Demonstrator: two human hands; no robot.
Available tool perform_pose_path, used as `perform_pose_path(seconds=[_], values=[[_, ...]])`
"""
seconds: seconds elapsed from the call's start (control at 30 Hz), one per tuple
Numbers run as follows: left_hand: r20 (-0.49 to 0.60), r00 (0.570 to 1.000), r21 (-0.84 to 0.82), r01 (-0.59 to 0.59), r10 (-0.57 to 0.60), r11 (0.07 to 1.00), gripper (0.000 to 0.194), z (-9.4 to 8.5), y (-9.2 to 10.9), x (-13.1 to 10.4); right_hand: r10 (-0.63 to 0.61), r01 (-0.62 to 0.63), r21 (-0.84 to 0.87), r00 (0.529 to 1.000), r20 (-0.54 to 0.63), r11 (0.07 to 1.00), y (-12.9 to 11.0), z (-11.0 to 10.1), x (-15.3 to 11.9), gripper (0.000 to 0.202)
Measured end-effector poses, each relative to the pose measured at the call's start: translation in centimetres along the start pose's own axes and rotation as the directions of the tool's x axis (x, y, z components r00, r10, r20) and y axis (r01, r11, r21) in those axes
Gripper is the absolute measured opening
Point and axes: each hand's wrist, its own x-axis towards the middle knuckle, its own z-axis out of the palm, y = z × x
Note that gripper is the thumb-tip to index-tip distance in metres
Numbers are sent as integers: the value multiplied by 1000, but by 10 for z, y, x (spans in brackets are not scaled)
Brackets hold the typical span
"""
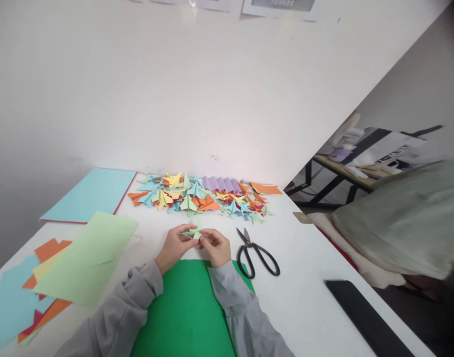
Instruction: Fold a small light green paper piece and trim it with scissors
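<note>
Between both hands, above the white table, is a small light green folded paper piece (197,231) with pointed ends. My left hand (175,246) pinches its left side, and my right hand (216,245) pinches it from the right; the fingertips cover part of it. Below my wrists lies a green sheet (189,302), partly under my forearms. Black-handled scissors (254,253) rest to the right of my right hand, blades partly apart. Beyond my hands, many colourful folded paper planes (189,202) are heaped along the wall.
A purple pleated paper (221,185) and an orange paper stack (266,189) lie at the back. On the left are a light blue sheet (89,193), a light green sheet (96,253) and coloured scraps (48,250). A black strip (364,317) lies right. Another person's arm (360,253) is beside the table.
</note>
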Motion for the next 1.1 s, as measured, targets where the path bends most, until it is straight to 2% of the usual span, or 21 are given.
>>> perform_pose_path(seconds=[0.2, 0.33, 0.53, 0.67, 0.93, 1.1], values=[[4, 1000, -7, -22, 22, 1000, 42, 0, 0, 0, -2, 2, 76, 1000, -3, 997, 8, -1, 2, 14], [6, 1000, -42, -7, 7, 999, 40, 1, 0, 0, -19, 19, 51, 1000, -11, 998, 15, -3, 3, 16], [-24, 1000, -20, -15, 14, 1000, 29, 1, -2, 1, -11, 11, 35, 1000, -3, 999, 9, -2, 2, 16], [-39, 999, -34, 11, -13, 999, 28, 1, 0, 2, -36, 36, -10, 999, 26, 999, 6, -1, 1, 19], [-53, 999, -97, 7, -12, 995, 24, 0, -1, 3, -187, 200, -138, 977, 101, 970, 14, -5, -1, 18], [-63, 997, -113, 35, -43, 993, 26, -1, -2, 4, -264, 295, -207, 950, 166, 933, 6, -5, -2, 19]])
